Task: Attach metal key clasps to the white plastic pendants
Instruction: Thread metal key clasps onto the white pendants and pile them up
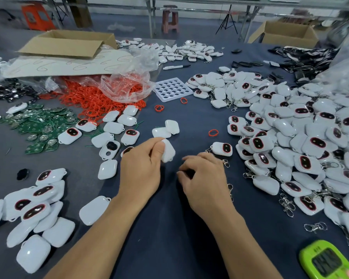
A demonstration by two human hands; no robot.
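Pendant up, clasp not on yet: this was the fiddly bit!
The left hand (143,168) pinched a white pendant (168,153) just over the tabletop (169,228). The right hand (205,178) sat curled beside it, metal clasps (226,163) poking out at its edge, though I couldn't tell whether it gripped one. My worry was that a fumbled clasp could slip free and get lost among the finished pile (300,148) nearby.

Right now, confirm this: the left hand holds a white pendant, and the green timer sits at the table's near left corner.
One error: the green timer sits at the near right corner, not the left, as the head view shows. The left hand does hold a white pendant.
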